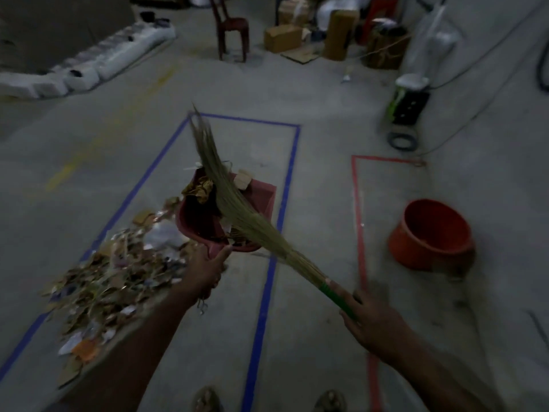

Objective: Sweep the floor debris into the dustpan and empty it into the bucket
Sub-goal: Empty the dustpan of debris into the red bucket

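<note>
My left hand grips the handle of a maroon dustpan, held above the floor and loaded with paper and cardboard scraps. My right hand holds the green handle of a grass broom, whose bristles lie across the dustpan and point up and away. A large pile of debris lies on the floor to the left, inside a blue tape rectangle. An orange bucket stands on the floor at the right, inside a red tape outline, apart from both hands.
A dark red chair and cardboard boxes stand at the back. White sacks line the far left. A machine with cables sits against the right wall. My feet show at the bottom edge.
</note>
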### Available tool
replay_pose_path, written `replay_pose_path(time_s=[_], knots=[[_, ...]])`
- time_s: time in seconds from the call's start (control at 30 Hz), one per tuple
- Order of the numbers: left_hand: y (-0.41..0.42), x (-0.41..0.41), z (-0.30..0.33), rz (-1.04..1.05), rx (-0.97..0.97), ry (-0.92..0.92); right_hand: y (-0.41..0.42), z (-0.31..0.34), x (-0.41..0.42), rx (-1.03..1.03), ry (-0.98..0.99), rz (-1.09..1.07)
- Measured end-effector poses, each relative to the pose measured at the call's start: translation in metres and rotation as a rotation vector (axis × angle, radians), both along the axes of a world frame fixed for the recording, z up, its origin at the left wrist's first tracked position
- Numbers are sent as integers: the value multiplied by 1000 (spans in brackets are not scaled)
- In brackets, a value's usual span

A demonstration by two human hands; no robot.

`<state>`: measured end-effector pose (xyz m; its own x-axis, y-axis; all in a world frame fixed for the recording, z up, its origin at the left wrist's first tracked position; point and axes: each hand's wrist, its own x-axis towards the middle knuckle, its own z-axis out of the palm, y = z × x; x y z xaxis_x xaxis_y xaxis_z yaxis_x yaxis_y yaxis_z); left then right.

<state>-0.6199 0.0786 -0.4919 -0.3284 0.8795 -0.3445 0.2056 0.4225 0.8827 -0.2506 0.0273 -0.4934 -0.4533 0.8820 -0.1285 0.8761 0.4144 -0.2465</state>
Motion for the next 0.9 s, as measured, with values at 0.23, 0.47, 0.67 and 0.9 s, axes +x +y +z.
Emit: replay_pose_path(time_s=[0.23,0.47,0.67,0.9], knots=[[62,195,-11,-280,-15,-54,-25,10,174,-16,-16,-275],[111,349,-17,-478,-71,-84,-41,9,294,-63,-83,-463],[170,457,-34,-612,-91,-98,-17,5,363,-114,-33,-615],[271,572,-80,-678,-146,-107,65,-16,446,-227,-66,-646]])
